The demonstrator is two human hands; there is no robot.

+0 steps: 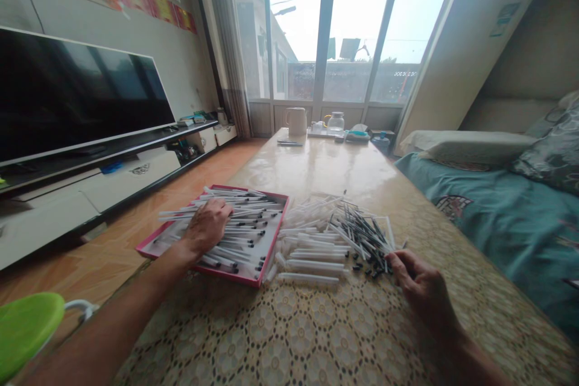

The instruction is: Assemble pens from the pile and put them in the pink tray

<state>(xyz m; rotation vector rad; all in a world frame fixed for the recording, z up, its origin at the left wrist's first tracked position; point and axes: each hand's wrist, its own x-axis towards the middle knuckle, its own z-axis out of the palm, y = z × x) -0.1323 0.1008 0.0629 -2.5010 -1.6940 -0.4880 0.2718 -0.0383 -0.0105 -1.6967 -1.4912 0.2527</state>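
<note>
My left hand [207, 226] lies palm down on a layer of white pens with black tips [251, 224], which fill a shallow pink-rimmed tray [226, 273]. To the right of the tray is a loose heap of clear plastic pen barrels [312, 252]. My right hand [420, 283] is at the heap's right edge, its fingertips against a tangle of thin black-tipped pen refills [366, 235]. Whether those fingers pinch a refill is hidden. Several small black pieces [364, 268] are scattered near that hand.
A lace-patterned cloth [275, 338] covers the near table; a glossy tabletop runs to a white jug [297, 121] and glass jar [335, 124] by the window. A television [76, 93] stands on a low cabinet at left, a teal-covered bed [506, 235] at right.
</note>
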